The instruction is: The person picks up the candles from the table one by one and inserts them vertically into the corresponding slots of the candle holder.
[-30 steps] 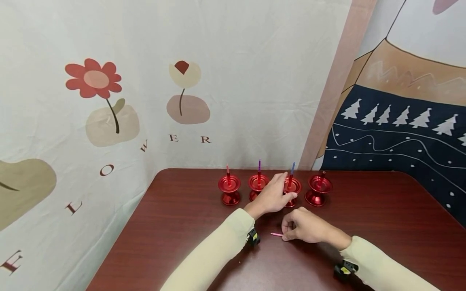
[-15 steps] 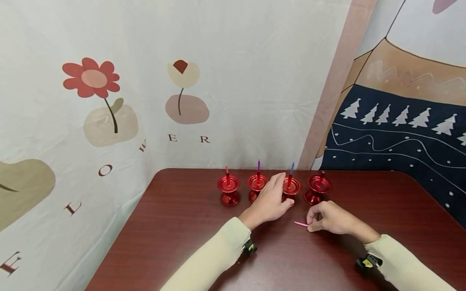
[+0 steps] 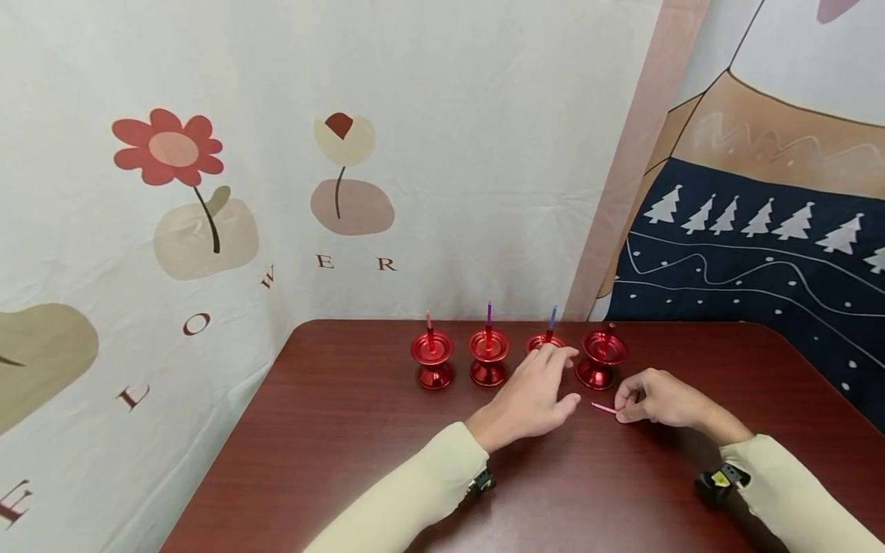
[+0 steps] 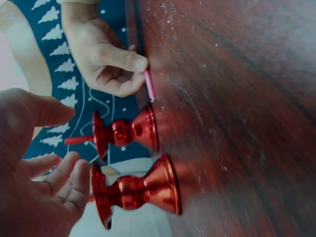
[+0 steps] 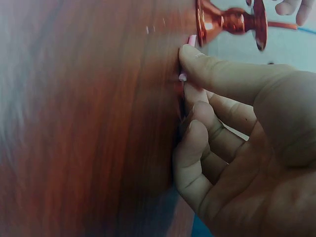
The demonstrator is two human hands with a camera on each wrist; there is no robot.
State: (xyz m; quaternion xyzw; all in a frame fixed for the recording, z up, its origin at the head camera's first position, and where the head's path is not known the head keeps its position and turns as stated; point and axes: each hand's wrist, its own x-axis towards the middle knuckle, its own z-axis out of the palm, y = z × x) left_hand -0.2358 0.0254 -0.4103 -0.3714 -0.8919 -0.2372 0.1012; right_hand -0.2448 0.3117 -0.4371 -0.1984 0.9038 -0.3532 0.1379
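Between its thumb and fingers, my right hand (image 3: 664, 397) pinches a thin pink candle (image 3: 604, 408) low over the table. My left hand (image 3: 528, 395) has its fingers loosely spread and holds nothing; it hides part of the third red candle holder (image 3: 546, 342), which bears a blue candle (image 3: 553, 316). In the left wrist view the left fingertips overlap that holder's dish; I cannot tell whether they touch. Right of it stands a fourth red holder (image 4: 121, 132), its central red tube (image 4: 79, 140) bare of any candle. The right wrist view shows the pinched candle (image 5: 191, 40) close to the tabletop.
Two more shiny red holders stand in the same row to the left, one with a red or pink candle (image 3: 428, 321), one with a purple candle (image 3: 489, 315). The dark red wooden table (image 3: 332, 430) meets a printed cloth (image 3: 470, 192) behind.
My right hand has moved right and away from me with the pink candle, toward the fourth holder. The left hand has drawn back slightly and shifted right, uncovering the second holder.
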